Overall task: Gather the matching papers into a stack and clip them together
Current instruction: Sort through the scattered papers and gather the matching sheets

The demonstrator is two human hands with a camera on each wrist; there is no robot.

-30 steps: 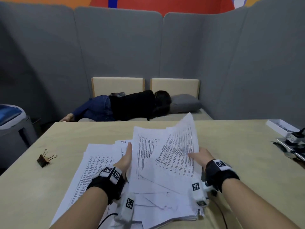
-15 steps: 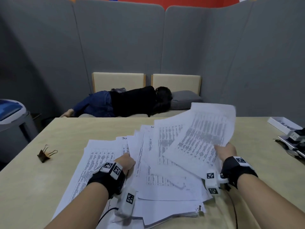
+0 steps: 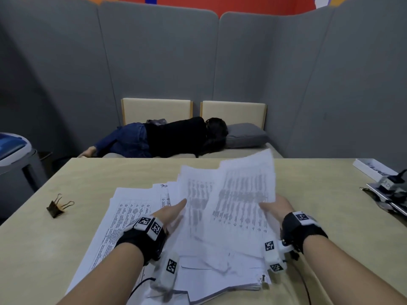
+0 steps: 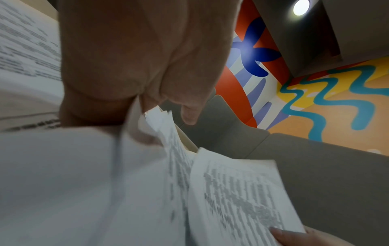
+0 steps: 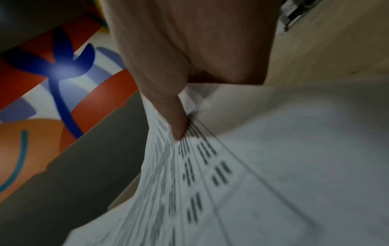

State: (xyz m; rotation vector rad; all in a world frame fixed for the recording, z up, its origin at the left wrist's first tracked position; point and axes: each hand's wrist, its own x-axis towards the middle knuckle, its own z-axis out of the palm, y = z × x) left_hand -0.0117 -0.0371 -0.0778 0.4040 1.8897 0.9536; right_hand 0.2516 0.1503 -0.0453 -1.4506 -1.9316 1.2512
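A loose pile of printed papers [image 3: 136,208] covers the table's near middle. My right hand [image 3: 274,206] pinches a few lifted sheets [image 3: 244,194] by their right edge, its thumb [image 5: 177,123] on top of the print. My left hand [image 3: 174,213] holds other raised sheets [image 3: 196,194] at their left edge, thumb stretched along the top and fingers hidden underneath; in the left wrist view the paper edge [image 4: 155,121] runs between thumb and fingers. The two raised bunches overlap, tilted up above the pile. A black binder clip [image 3: 57,208] lies alone on the table [image 3: 308,179] at the left.
A white box [image 3: 374,169] and dark devices [image 3: 392,192] sit at the table's right edge. Beyond the far edge a person [image 3: 176,137] lies on a bench against grey partition walls. A grey bin [image 3: 13,155] stands at the left.
My right hand has swung its sheets from out at the right back toward the middle, over the left hand's bunch. The left hand's thumb went from curled to stretched along the paper.
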